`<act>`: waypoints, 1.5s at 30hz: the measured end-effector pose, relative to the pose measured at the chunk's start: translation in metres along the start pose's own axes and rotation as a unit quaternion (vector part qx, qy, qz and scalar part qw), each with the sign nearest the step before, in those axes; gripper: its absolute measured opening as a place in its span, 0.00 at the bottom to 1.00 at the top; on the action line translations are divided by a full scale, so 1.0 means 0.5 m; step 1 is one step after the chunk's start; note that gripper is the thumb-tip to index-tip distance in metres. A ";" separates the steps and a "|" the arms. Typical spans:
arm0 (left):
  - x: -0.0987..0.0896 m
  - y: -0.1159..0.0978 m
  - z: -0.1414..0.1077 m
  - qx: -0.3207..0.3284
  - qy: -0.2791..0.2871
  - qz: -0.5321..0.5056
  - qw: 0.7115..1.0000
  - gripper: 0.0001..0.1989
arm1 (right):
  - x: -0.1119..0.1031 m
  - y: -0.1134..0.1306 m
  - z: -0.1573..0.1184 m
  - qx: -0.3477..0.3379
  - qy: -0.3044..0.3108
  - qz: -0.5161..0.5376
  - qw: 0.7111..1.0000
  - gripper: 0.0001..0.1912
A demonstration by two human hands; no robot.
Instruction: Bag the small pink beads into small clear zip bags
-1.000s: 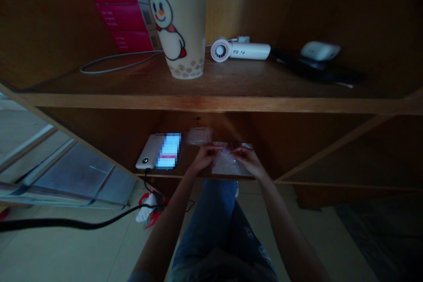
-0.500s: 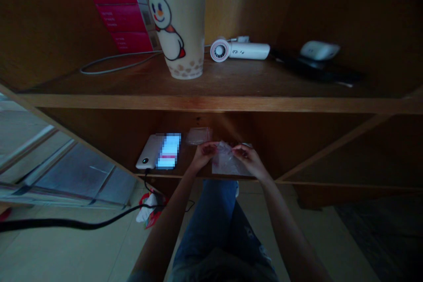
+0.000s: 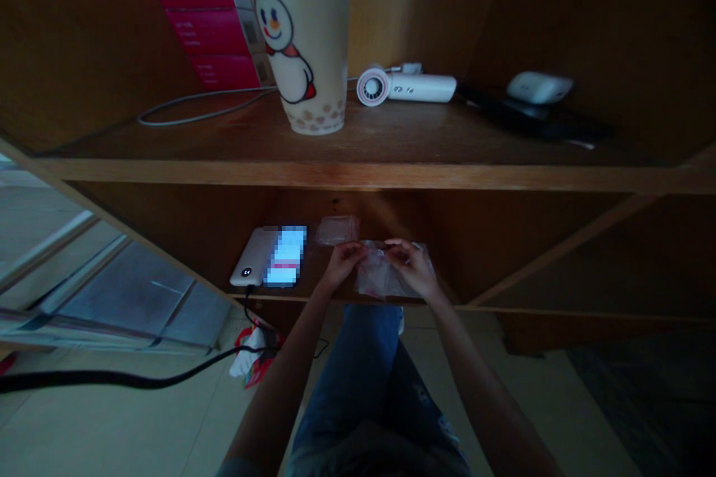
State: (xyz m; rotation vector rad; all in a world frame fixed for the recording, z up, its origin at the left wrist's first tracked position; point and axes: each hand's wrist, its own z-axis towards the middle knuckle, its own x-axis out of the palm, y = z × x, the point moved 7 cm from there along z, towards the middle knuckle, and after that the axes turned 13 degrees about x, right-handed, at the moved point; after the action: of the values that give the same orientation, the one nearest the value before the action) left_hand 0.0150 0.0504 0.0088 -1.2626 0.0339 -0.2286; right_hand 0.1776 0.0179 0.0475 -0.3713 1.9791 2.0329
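**Two hands working at a crumpled clear plastic bag [image 3: 380, 274] on a low brown wooden shelf [image 3: 503, 268]**
The right hand [image 3: 408, 263] is half closed, its fingers pinching the bag's upper edge; the left hand [image 3: 344, 264] is half curled with its fingertips at the bag's left side, grip too dim to tell. From the bag, a flat clear plastic packet [image 3: 336, 230] lies at 11 o'clock, a white smartphone [image 3: 254, 257] at 9 o'clock.

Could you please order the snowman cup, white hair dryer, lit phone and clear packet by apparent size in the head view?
Largest: the snowman cup.
Then the white hair dryer and lit phone, which look alike.
Smallest: the clear packet.
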 end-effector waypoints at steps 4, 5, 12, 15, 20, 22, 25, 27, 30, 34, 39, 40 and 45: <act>0.001 0.002 0.004 0.009 -0.001 0.004 1.000 0.14 | 0.010 -0.021 0.002 0.001 -0.043 0.023 0.999 0.12; 0.002 0.002 0.003 0.009 0.003 0.002 1.000 0.14 | 0.010 -0.026 0.000 0.000 -0.057 0.025 0.998 0.13; 0.004 -0.001 0.002 0.017 0.004 -0.008 1.000 0.14 | 0.003 -0.035 -0.015 -0.006 -0.113 0.024 0.993 0.13; 0.004 -0.003 0.001 0.009 0.000 -0.008 1.000 0.14 | 0.002 -0.036 -0.016 -0.007 -0.117 0.007 0.993 0.12; 0.008 0.000 0.000 0.004 0.016 -0.012 1.000 0.13 | -0.004 -0.038 -0.019 -0.008 -0.139 0.005 0.990 0.10; 0.008 0.004 0.000 0.004 0.021 -0.011 1.000 0.11 | -0.004 -0.037 -0.020 -0.008 -0.137 0.003 0.990 0.10; 0.007 0.006 0.000 0.010 0.024 -0.006 1.000 0.09 | -0.003 -0.035 -0.021 -0.006 -0.132 0.004 0.991 0.10; 0.007 0.002 0.000 0.018 0.024 0.002 1.000 0.08 | -0.004 -0.033 -0.022 -0.005 -0.129 0.008 0.992 0.10; 0.010 -0.010 -0.001 0.023 0.037 0.017 0.999 0.07 | -0.004 -0.032 -0.022 0.002 -0.126 0.007 0.992 0.09; 0.016 -0.021 -0.002 0.018 0.048 0.021 0.998 0.08 | -0.005 -0.032 -0.022 -0.004 -0.126 0.005 0.992 0.10; 0.013 -0.007 -0.004 0.018 0.039 0.023 0.999 0.09 | -0.001 -0.042 -0.016 -0.002 -0.123 -0.001 0.992 0.13; 0.012 -0.002 -0.005 0.019 0.039 0.026 0.999 0.10 | 0.001 -0.044 -0.014 -0.001 -0.117 -0.002 0.993 0.13; 0.015 0.010 -0.004 0.026 0.058 0.046 0.997 0.11 | 0.004 -0.043 -0.013 -0.018 -0.114 0.000 0.993 0.10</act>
State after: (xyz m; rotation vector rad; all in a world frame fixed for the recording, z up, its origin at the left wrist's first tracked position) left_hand 0.0230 0.0485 0.0041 -1.1925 0.1854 -0.2210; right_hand 0.1839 0.0120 0.0265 -0.1386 1.8078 2.0134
